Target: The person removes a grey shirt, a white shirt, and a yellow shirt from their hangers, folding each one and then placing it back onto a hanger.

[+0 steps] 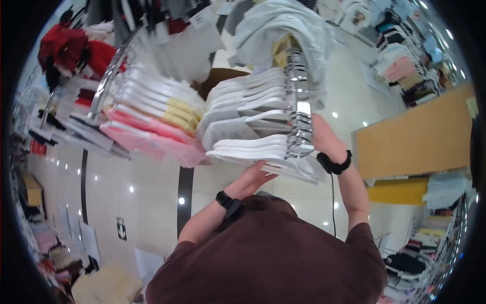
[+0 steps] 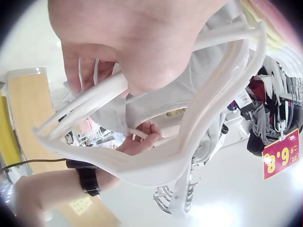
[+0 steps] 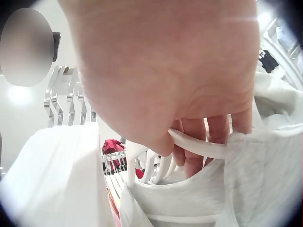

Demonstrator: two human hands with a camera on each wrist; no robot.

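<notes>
Several bare white hangers hang together at the near end of a metal rail. My left hand is below them, its fingers curled round the bottom bars of white hangers. On the far side of the rail, my right hand reaches in among the clothes. The right wrist view shows its thumb and fingers pinching a white hanger that carries a light grey garment. Further grey garments on hangers hang behind the bare ones.
Left of the rail hangs a row of pink garments and yellow garments. A wooden panel stands to the right. White clothes hang at the rail's far end. A red price sign appears beside dark clothes.
</notes>
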